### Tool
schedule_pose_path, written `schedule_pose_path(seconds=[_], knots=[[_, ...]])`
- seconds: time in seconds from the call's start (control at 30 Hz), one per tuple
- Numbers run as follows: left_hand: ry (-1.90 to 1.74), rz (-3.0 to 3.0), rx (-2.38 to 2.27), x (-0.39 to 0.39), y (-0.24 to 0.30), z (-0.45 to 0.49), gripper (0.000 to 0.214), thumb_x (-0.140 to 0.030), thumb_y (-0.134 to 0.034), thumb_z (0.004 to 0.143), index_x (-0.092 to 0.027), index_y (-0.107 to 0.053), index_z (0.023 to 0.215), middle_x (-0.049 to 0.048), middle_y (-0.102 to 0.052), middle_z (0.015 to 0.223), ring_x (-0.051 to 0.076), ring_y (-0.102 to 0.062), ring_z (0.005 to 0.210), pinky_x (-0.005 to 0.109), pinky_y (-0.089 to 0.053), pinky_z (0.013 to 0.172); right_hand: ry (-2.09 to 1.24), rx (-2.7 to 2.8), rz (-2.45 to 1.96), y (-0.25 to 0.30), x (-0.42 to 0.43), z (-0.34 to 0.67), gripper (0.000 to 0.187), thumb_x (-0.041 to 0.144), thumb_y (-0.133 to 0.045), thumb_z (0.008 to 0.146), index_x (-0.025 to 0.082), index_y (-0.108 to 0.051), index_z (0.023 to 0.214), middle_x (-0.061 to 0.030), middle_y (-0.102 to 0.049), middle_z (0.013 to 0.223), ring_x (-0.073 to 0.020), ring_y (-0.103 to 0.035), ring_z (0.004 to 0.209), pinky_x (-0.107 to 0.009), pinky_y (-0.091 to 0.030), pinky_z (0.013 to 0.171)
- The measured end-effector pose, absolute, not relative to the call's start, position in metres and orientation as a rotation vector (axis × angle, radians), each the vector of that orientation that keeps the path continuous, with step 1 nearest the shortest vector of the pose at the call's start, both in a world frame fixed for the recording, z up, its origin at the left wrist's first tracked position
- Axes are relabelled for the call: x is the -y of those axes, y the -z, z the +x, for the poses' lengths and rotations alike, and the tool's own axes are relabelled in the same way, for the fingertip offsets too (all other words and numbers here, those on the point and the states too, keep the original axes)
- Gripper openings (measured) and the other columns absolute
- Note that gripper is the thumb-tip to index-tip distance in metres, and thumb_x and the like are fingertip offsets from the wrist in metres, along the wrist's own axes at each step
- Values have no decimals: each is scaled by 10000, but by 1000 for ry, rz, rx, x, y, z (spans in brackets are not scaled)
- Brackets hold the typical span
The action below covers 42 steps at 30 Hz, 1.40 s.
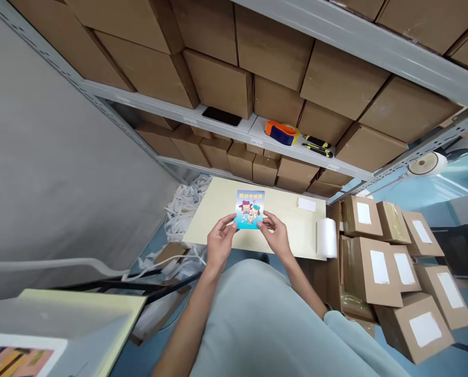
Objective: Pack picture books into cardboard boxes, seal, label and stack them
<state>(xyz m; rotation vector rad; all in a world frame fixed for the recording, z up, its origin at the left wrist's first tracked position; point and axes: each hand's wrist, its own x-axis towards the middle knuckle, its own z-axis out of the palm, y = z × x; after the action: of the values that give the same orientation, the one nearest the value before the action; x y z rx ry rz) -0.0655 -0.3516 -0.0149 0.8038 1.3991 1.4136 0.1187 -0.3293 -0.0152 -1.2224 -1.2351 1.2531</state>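
Observation:
Between my two hands is a small booklet (250, 210) with a blue cover, yellow lettering and cartoon children; its cover faces me, upright. My left hand (220, 240) pinches its lower left edge, thumb in front and fingers behind. On the opposite side, my right hand (275, 236) grips the lower right edge the same way. Below the booklet lies a pale yellow table (292, 230). A white label sheet (307, 204) rests on the table to the right, and a white roll (326, 238) stands at its right end.
Shelves of cardboard boxes (275, 63) rise behind the table. On one shelf lie a tape dispenser (281, 133), utility knives (318, 146) and a black phone-like slab (221, 116). Labelled cartons (371, 269) are stacked at right; crumpled white paper (182, 209) heaps at left.

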Motion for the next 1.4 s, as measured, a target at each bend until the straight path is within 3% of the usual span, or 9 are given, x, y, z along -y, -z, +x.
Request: schedule_pose_path(seconds=[0.13,0.3,0.53,0.77,1.0,1.27,1.4], knots=[[-1368,841,-1419,320,15,-58,576,-530,-910,768,-210,-756,1221,148,-766,1334,304,-746,1183,434,-615,1069,-1263,1211,-1233,20,297,127,425,497,-781,924,229,-735,1250,-105,-826,1261,-262,-839,1027,-387,-702,917],[-1352,868,-1316,283,10,-55,609,-549,-959,721,-217,-750,1187,151,-759,1378,323,-705,1330,478,-535,1209,-1166,1318,-1272,17,284,103,317,410,-692,963,242,-731,1230,-83,-826,1218,-250,-828,1046,-380,-707,908],[-1219,717,-1152,248,6,-85,682,-657,-991,641,-193,-740,1073,114,-805,1058,281,-775,1046,426,-638,996,-836,1544,-1391,4,287,49,324,261,-602,995,284,-743,1286,-68,-785,1287,-229,-764,1151,-380,-684,966],[-1095,602,-1044,237,13,-133,644,-602,-985,661,-179,-777,1099,67,-773,950,177,-703,826,248,-579,683,-709,1480,-1526,8,285,-1,223,351,-763,967,246,-768,1164,-127,-728,1320,-276,-723,1236,-449,-662,1062],[-1039,547,-916,233,23,-166,551,-540,-969,668,-167,-795,1035,104,-806,1020,221,-755,916,316,-645,803,-799,1339,-1506,6,291,-35,245,349,-752,950,252,-773,1174,-103,-701,1331,-240,-740,1214,-389,-724,984],[-970,466,-816,228,33,-197,358,-360,-906,697,-154,-822,978,153,-826,1101,293,-790,1046,388,-658,905,-814,1218,-1501,9,295,-60,352,241,-677,894,261,-752,1237,-88,-710,1305,-245,-727,1244,-362,-734,932],[-958,458,-850,232,36,-202,375,-350,-916,676,-153,-827,982,157,-832,1113,299,-790,1057,393,-655,909,-778,1239,-1531,12,297,-68,328,283,-709,906,262,-739,1232,-87,-699,1291,-241,-723,1223,-368,-730,944]])
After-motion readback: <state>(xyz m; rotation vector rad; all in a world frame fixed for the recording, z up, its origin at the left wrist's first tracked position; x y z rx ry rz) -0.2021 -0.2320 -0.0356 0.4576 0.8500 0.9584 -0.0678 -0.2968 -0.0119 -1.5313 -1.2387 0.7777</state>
